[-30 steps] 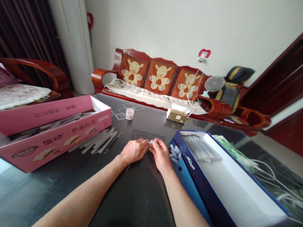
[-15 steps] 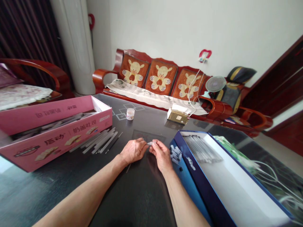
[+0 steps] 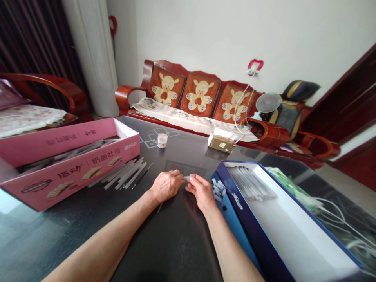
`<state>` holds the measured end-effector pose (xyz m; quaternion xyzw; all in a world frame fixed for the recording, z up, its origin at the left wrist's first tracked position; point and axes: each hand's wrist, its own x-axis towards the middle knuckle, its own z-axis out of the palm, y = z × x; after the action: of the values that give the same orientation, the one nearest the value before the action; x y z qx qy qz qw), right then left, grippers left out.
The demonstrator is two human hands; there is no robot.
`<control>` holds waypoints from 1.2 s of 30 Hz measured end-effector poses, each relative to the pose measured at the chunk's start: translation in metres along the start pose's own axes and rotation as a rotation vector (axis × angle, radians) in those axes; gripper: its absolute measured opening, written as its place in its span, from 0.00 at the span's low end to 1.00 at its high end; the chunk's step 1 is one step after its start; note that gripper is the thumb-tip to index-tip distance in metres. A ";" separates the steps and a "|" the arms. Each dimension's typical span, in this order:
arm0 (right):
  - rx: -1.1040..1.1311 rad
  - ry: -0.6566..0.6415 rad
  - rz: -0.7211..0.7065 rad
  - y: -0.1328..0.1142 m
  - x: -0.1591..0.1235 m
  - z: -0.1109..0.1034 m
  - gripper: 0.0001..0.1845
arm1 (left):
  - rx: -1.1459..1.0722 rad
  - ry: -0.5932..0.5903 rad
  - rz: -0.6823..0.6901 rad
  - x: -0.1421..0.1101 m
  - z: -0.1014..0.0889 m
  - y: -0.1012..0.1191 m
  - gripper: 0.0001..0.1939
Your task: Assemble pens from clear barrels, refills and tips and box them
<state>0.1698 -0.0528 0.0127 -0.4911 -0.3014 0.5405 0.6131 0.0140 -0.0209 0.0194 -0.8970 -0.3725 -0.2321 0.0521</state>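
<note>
My left hand [image 3: 168,185] is closed, knuckles up, above the dark table. A thin stick [image 3: 160,207] pokes out below its wrist side; the rest of the stick is hidden under the hand. My right hand [image 3: 202,192] pinches a small whitish sleeve-like piece [image 3: 186,178] between thumb and fingers. That piece bridges the small gap to my left fingertips, and whether it touches the stick cannot be made out. Similar short grey-white pieces [image 3: 218,190] lie in a heap just right of my right hand. Left of my left hand are several long pale tubes and sticks [image 3: 129,175].
A pink carton [image 3: 85,166] holding many long tubes stands at left. On the right, a blue-edged box [image 3: 296,231] contains a row of clear tubes [image 3: 252,184]. A small cup [image 3: 162,141] and a tissue box [image 3: 221,142] stand farther back on the table [image 3: 179,243].
Both hands stay almost in place at the small whitish piece, with slight finger shifts. The view has moved very slightly.
</note>
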 end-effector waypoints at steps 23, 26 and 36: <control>-1.407 -0.111 -0.692 -0.054 -0.027 0.007 0.09 | -0.012 0.332 0.088 0.000 0.004 -0.007 0.18; -1.462 -0.022 -0.750 -0.090 -0.035 -0.013 0.09 | -0.001 0.439 0.024 0.001 0.001 -0.007 0.24; -1.619 0.423 -0.204 -0.140 -0.022 -0.151 0.12 | -0.126 0.554 -0.193 0.000 0.017 -0.018 0.22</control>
<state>0.3517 -0.1064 0.0952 -0.8403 -0.5176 -0.0038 0.1612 0.0082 -0.0040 0.0030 -0.7614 -0.4124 -0.4948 0.0737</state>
